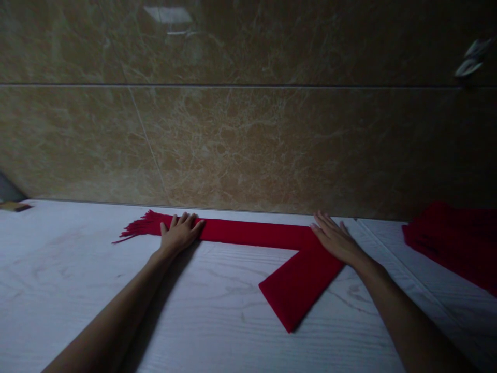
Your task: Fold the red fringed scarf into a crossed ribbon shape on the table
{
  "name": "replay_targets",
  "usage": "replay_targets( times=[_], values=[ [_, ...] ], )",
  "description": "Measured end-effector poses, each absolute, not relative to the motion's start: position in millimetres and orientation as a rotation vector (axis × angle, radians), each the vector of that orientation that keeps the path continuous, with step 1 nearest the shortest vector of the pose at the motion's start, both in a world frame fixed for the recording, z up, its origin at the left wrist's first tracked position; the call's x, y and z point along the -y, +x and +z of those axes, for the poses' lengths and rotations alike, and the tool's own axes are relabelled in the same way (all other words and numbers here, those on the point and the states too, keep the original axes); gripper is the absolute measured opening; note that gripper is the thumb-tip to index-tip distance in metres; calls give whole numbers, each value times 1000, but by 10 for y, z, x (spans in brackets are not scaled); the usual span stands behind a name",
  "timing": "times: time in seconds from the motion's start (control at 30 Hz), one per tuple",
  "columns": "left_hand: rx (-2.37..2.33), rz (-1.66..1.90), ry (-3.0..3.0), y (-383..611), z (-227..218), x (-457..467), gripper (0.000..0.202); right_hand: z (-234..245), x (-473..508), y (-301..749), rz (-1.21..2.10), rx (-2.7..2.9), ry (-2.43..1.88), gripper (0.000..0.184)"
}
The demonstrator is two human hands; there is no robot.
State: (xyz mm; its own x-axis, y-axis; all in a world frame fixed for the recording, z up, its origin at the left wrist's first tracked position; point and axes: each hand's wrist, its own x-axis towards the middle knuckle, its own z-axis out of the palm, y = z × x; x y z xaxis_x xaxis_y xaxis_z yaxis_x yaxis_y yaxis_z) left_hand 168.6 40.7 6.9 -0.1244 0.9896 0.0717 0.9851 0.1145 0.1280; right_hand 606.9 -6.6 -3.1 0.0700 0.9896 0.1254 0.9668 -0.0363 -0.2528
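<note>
A red fringed scarf [248,233] lies in a long narrow strip on the white wood-grain surface, close to the wall. Its loose fringe spreads out at the left end. Toward the right the scarf turns at an angle, and a wider folded part points down and left. My left hand [180,231] rests flat on the strip near the fringe, fingers spread. At the bend, my right hand [334,239] lies flat with its fingers stretched out over the scarf's upper edge. Neither hand grips the cloth.
More red cloth [454,243] lies in a pile at the right edge. A brown marbled tile wall [233,145] rises behind the white surface [202,316]. At the far left sits a small yellowish flat object [14,206]. A seam runs across the surface at right.
</note>
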Motion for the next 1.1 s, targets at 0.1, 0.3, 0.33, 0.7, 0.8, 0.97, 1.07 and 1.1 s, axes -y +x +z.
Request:
replay_targets(
  times=[0.1,0.3,0.33,0.7,0.8,0.97,1.07,1.1],
  values=[
    [-2321,230,2048,1689,73,-398,68,-68,61,6046,179,1960,-2141,65],
    [-2321,266,2067,1683,57,-403,68,-193,-1,6138,97,1889,-1919,67],
    [-2320,276,2071,1678,51,-408,68,-215,-12,6152,124,1877,-1908,67],
    [-2316,270,2068,1692,71,-397,66,-56,-35,6163,388,1496,-1400,67],
    [-2315,245,2046,1690,74,-398,67,-130,-85,6210,619,1351,-1394,76],
    [-2310,229,2048,1686,84,-395,67,-166,-111,6217,632,1341,-1299,76],
    [-2310,239,2058,1688,82,-396,67,-158,-101,6190,646,1372,-1361,78],
    [-2310,242,2061,1686,77,-400,67,-157,-98,6182,644,1367,-1355,78]
  ],
)
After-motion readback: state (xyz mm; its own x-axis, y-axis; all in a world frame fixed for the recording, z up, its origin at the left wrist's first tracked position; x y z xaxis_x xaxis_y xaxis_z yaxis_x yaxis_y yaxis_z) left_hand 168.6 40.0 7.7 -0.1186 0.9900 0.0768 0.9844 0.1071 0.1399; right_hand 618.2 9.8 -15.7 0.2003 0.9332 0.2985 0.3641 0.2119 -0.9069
